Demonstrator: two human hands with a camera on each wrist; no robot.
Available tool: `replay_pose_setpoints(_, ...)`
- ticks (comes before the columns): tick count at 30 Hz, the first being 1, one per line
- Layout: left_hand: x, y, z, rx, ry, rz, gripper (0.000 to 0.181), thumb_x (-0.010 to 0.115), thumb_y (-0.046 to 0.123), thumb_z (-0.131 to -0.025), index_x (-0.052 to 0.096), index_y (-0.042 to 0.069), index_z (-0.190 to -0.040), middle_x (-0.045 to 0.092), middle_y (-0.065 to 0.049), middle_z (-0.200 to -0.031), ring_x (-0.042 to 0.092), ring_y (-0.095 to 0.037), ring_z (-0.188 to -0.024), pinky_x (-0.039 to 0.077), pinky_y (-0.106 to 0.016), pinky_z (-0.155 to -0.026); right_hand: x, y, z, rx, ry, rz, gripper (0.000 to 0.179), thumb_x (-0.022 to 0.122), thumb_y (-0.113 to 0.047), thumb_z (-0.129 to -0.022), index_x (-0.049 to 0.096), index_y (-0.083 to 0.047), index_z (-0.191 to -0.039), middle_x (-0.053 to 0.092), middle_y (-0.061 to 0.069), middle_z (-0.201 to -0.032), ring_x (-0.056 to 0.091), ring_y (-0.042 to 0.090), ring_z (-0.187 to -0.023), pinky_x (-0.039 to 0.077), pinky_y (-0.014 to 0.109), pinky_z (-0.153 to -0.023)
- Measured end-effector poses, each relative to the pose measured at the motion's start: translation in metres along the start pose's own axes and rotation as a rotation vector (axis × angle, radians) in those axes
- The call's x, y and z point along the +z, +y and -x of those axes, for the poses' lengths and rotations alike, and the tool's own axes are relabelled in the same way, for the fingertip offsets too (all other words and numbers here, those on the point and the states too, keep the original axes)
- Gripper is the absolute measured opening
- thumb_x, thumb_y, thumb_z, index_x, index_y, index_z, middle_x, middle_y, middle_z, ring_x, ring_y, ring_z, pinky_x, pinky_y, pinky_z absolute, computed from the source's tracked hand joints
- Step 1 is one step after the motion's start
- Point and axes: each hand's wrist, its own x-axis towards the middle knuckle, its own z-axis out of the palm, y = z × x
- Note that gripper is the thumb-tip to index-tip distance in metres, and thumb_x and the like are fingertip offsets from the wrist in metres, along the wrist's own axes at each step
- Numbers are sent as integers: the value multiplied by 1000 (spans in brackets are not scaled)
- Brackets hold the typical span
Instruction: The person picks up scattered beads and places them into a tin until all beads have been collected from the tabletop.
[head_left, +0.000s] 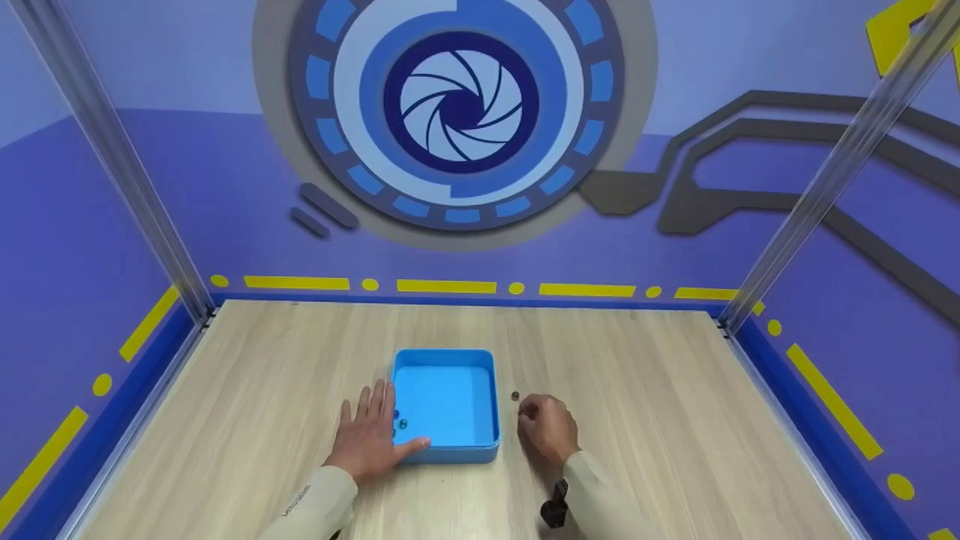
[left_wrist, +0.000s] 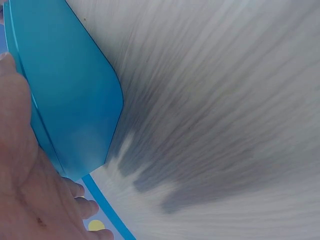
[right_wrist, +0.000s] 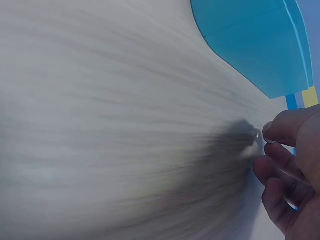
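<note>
A square blue tray (head_left: 450, 454) stands on the wooden table. Three small marbles lie at its left inside; one glassy marble (head_left: 403, 424) shows clearly, the others partly behind my left hand (head_left: 367, 442). That hand lies with spread, straight fingers along the tray's left side, its thumb over the front rim. To the right of the tray, my right hand (head_left: 549, 429) is low at the table with bent fingers, thumb and index close together. Just beyond its fingertips a small dark marble (head_left: 515, 395) sits on the table. Whether something pale between thumb and index is held stays unclear.
The wooden tabletop (head_left: 645, 375) ends at a back wall (head_left: 225, 210) with printed shapes. Metal posts rise at the rear left corner (head_left: 150, 195) and the rear right corner (head_left: 817, 195). A dark device (head_left: 555, 506) is strapped at the right wrist.
</note>
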Motion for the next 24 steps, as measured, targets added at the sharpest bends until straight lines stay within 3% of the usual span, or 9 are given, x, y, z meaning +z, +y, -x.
replay_pose_setpoints(7,-2,1,0,4,-1,11,113,59,76,-75,21,3,-153,22,-18,-160,20,-42,-147,12,-67,-114,-2,-3,2,-30,35,-32,10,70,-6,-82,72,-15,-85,66,-3,-80,55,10,-70,47,30,-65)
replay_pose_setpoints(24,-3,1,0,10,-8,14,114,58,77,-75,21,3,-153,21,-18,-160,19,-42,-147,12,-67,-114,-9,-6,4,11,12,-173,12,67,-5,-84,71,-11,-93,64,-1,-86,57,11,-68,46,25,-57)
